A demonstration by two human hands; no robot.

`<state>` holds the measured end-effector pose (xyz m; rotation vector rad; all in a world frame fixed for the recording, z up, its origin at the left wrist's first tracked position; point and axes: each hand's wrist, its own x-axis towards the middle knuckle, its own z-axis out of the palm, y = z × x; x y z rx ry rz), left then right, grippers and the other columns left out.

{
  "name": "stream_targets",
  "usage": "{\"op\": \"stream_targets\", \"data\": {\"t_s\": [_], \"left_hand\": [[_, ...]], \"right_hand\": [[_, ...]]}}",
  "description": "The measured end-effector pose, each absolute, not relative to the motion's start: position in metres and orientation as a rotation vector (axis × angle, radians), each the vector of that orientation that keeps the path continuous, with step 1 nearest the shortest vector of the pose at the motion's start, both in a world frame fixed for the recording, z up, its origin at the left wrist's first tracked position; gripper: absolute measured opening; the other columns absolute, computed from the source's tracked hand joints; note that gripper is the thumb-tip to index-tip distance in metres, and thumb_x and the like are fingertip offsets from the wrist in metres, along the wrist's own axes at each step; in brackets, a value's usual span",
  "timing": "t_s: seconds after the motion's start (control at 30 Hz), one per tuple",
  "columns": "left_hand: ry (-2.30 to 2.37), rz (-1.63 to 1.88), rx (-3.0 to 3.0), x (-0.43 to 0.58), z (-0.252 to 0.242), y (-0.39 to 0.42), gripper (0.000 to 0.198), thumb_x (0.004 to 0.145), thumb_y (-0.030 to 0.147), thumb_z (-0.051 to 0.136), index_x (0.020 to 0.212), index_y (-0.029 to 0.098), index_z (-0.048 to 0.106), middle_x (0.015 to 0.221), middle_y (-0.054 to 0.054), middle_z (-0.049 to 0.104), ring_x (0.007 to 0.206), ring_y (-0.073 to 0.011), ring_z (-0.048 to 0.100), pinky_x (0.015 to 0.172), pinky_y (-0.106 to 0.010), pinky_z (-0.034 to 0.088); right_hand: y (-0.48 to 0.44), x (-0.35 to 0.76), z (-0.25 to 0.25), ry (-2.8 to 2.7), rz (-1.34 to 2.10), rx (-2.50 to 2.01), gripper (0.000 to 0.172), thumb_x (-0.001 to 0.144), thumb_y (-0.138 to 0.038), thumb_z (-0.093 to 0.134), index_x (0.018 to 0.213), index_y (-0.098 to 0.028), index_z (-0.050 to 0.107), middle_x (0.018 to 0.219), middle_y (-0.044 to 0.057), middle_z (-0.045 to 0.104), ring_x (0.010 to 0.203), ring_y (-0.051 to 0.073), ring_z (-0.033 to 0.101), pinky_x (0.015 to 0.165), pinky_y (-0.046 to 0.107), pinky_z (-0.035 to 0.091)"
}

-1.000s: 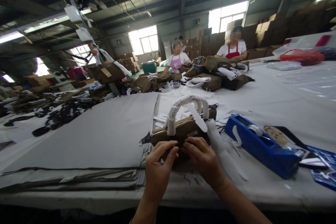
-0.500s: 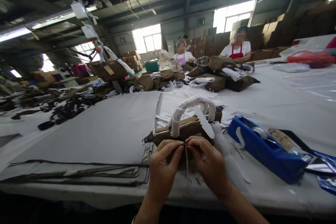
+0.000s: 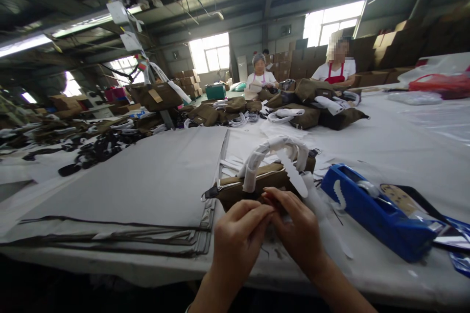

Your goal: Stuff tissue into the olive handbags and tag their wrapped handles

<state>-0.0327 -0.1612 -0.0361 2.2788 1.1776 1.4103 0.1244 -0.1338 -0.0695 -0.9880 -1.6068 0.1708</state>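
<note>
In front of me lies an olive-brown handbag (image 3: 235, 198) with a silver zipper and handles (image 3: 253, 159) wrapped in white padding. A white strip with a wavy edge (image 3: 292, 173) hangs from the handles. Close to the bag's near side, my left hand (image 3: 238, 234) is closed in a pinch, its fingertips meeting those of my right hand. My right hand (image 3: 299, 232) is also pinched, thumb and forefinger together. Whatever lies between the fingertips is too small or hidden to make out.
A blue tape dispenser (image 3: 378, 215) stands to the right. Stacked grey sheets (image 3: 139, 181) cover the table's left. Farther back are piled olive bags (image 3: 304, 115), with two people in aprons behind them. A metal post (image 3: 167, 120) rises at left.
My left hand has turned and moved right, its fingers now overlapping in front of the right fingertips. The thin strand that hung between my hands no longer shows. The view has shifted slightly.
</note>
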Motion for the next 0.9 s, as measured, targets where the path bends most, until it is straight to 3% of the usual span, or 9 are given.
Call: {"op": "stream_targets", "data": {"t_s": [0.1,0.2,0.33,0.43,0.9], "left_hand": [[1.402,1.308,2.235,-0.033,-0.046,-0.151,0.017,0.095,0.019,0.059,0.104,0.024,0.073,0.099,-0.004,0.072,0.090,-0.0182,0.068,0.081,-0.028,0.052],[1.394,1.366,2.103,-0.032,-0.050,-0.146,0.015,0.095,0.020,0.061,0.101,0.024,0.073,0.099,-0.003,0.073,0.091,-0.0173,0.068,0.082,-0.027,0.052],[1.278,1.396,2.002,-0.028,-0.045,-0.151,0.014,0.093,0.020,0.062,0.101,0.024,0.074,0.098,-0.003,0.072,0.091,-0.0161,0.068,0.083,-0.026,0.053],[1.312,1.379,1.994,-0.025,-0.041,-0.155,0.013,0.092,0.018,0.062,0.097,0.024,0.073,0.094,-0.002,0.071,0.088,-0.0158,0.068,0.081,-0.026,0.052],[1.399,1.358,1.936,-0.022,-0.041,-0.156,0.010,0.090,0.020,0.062,0.089,0.022,0.072,0.083,0.000,0.067,0.074,-0.0135,0.062,0.068,-0.025,0.045]], "right_hand": [[-0.133,0.124,-0.066,-1.340,0.603,-1.071,0.024,0.087,-0.029,0.070,0.111,-0.023,0.068,0.094,0.004,0.074,0.082,0.019,0.071,0.075,0.030,0.058],[-0.132,0.125,-0.065,-0.988,1.159,-0.964,0.031,0.076,-0.037,0.082,0.102,-0.021,0.073,0.087,0.003,0.073,0.072,0.015,0.067,0.057,0.022,0.053],[-0.132,0.123,-0.061,-0.667,1.548,-0.780,0.031,0.067,-0.032,0.089,0.094,-0.022,0.077,0.095,0.003,0.075,0.077,0.013,0.068,0.064,0.019,0.054],[-0.135,0.121,-0.058,-0.632,1.594,-0.754,0.030,0.067,-0.030,0.088,0.094,-0.023,0.077,0.101,0.004,0.076,0.086,0.016,0.071,0.071,0.023,0.058],[-0.136,0.115,-0.058,-0.520,1.648,-0.712,0.031,0.062,-0.024,0.091,0.091,-0.024,0.078,0.094,0.001,0.077,0.081,0.013,0.071,0.072,0.019,0.058]]}}
